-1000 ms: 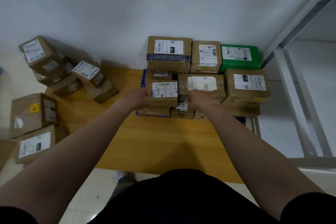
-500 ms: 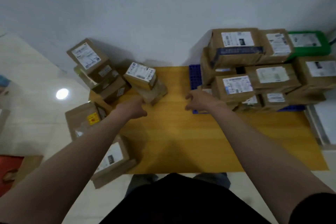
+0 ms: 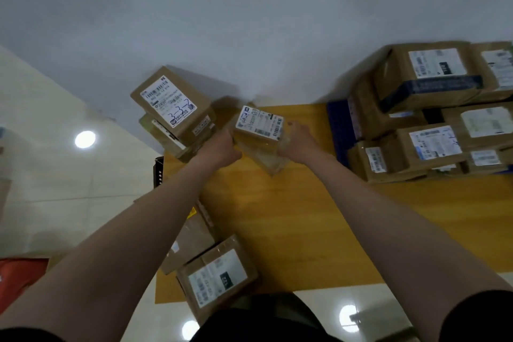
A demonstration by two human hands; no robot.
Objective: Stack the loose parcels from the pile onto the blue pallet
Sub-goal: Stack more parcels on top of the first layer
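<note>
As both reach forward, the left hand [image 3: 219,147] and right hand [image 3: 298,144] grip opposite sides of a small labelled parcel [image 3: 259,125], fingers curled round it. Left of the hands lies the loose pile [image 3: 169,104]. To their right, stacked parcels [image 3: 427,86] cover the blue pallet [image 3: 337,130] on a yellow board [image 3: 277,216].

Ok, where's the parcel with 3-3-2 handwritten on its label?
The 3-3-2 parcel is left of centre in the head view, topping the pile by the wall, just left of the small labelled parcel gripped by the left hand and right hand.
</note>
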